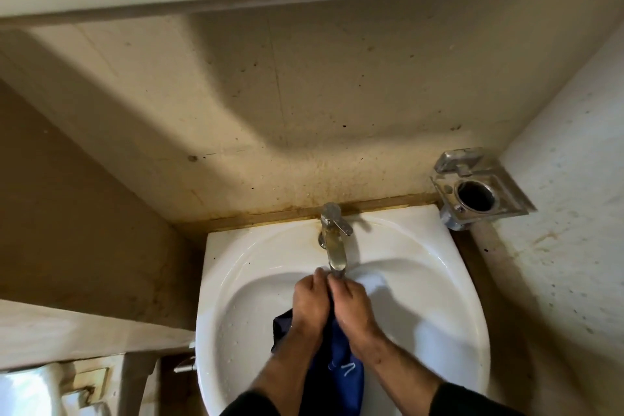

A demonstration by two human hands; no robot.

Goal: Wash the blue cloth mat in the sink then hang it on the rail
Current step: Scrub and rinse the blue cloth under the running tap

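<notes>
Under the tap (pixel 332 246), your left hand (pixel 310 302) and right hand (pixel 353 306) both grip the blue mat (pixel 337 365) over the sink (pixel 236 260); washing underway (rail not visible), hanging remains.

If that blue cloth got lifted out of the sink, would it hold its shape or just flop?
Probably flop: the blue cloth bunches and drapes between the left hand and right hand. Held under the tap in the sink, it is likely wet, so heavier and dripping.
</notes>
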